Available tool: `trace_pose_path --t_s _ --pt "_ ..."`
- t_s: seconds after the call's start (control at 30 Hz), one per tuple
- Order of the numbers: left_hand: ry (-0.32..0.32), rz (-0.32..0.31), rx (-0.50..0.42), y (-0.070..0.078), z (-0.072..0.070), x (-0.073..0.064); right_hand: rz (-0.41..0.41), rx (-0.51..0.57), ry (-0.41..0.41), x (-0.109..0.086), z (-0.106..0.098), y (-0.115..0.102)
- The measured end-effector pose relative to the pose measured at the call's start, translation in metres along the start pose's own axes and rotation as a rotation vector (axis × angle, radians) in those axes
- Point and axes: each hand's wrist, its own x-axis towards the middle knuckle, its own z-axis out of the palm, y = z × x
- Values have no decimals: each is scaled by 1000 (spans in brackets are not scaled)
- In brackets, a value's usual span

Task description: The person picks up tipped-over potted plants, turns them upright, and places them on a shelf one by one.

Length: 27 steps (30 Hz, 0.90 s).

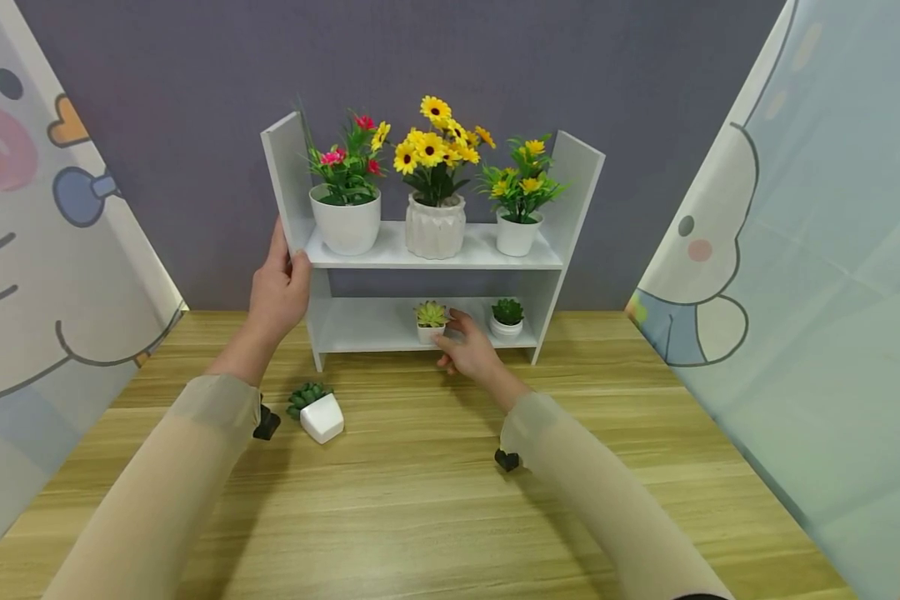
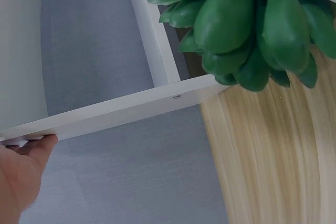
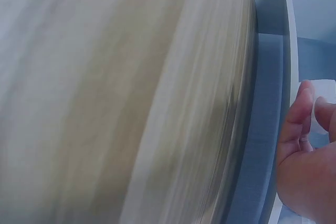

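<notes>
My right hand is at the lower board of a white shelf. Its thumb and finger pinch the small white pot of a light green succulent; in the right wrist view only the white pot shows between them. My left hand rests against the outer face of the shelf's left side panel, thumb near the front edge. In the left wrist view the fingertips touch that panel from outside, with no finger on its inner face.
A dark green succulent in a white pot lies tipped on the wooden table by my left forearm. Another succulent stands right on the lower board. Above stand red flowers, yellow daisies and yellow flowers, all potted.
</notes>
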Motion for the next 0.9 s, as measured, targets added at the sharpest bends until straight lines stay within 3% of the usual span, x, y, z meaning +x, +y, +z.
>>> trace_pose_path --t_s 0.27,0.6,0.9 --pt "8 8 -5 -2 -1 0 -6 38 -13 -15 -7 5" --pt "9 11 12 -3 0 1 -38 -33 14 -48 -12 8" --pt "12 15 5 -2 0 0 -19 -42 -68 -65 -6 10"
